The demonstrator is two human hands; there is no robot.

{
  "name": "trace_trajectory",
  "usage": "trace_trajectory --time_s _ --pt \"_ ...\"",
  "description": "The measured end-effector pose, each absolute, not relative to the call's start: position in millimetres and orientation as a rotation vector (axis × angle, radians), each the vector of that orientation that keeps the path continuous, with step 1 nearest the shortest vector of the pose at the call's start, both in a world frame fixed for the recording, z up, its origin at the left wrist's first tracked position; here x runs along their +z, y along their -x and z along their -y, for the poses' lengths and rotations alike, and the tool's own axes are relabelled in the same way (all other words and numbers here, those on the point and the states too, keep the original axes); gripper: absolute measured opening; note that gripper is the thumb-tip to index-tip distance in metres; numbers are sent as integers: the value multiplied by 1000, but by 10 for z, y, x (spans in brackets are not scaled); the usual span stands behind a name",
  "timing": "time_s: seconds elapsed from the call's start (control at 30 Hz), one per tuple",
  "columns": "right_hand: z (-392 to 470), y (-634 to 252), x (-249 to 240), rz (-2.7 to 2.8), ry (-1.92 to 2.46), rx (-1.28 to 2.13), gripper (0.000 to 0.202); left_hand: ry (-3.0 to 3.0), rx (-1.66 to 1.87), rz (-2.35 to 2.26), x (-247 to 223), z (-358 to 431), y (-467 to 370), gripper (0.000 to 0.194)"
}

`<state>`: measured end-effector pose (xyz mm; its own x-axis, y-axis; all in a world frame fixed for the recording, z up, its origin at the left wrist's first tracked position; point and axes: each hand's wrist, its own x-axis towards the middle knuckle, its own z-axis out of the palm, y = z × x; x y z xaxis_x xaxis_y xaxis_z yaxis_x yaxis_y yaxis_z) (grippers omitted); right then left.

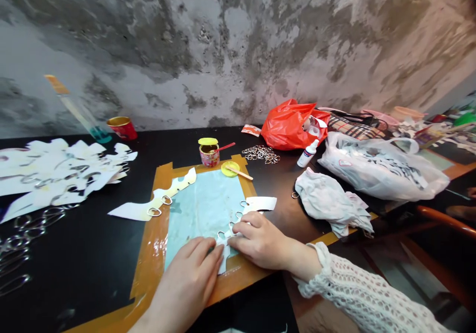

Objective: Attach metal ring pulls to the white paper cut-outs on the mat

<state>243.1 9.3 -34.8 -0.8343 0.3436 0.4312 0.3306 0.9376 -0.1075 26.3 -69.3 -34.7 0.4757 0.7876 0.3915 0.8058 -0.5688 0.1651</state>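
Observation:
A white cut-out strip [260, 203] with several metal rings along its scalloped edge lies at the near right of a light blue sheet [203, 199]. My left hand [193, 271] is closed on the strip's near end, fingertips pressed together at its edge. My right hand [260, 240] grips the middle of the same strip, its fingers curled beside the rings. Both sets of fingertips almost meet there, and they hide part of the strip. A second strip [134, 211], white and yellowish with two rings on it, lies across the sheet's left side.
Brown tape [148, 246] frames the sheet. Behind stand an open jar [209, 153] and a yellow lid [230, 169] with a stick. Metal rings [261, 153], a white bottle [308, 153], a red bag [288, 125] and a cloth [327, 196] lie right; stacked cut-outs [55, 169] left.

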Motion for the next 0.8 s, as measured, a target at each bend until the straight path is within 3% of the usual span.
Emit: trace_trajectory --time_s 0.23,0.53,0.8 --pt "-128 -2453 -339 2670 425 11 23 2667 -487 1339 -390 689 -187 34" --pt "-174 -2519 -330 2758 329 -110 20 2671 -439 1247 -474 692 -127 32" --pt "-121 -2435 -177 2832 303 -6 24 2697 -513 1244 -416 652 -145 26"
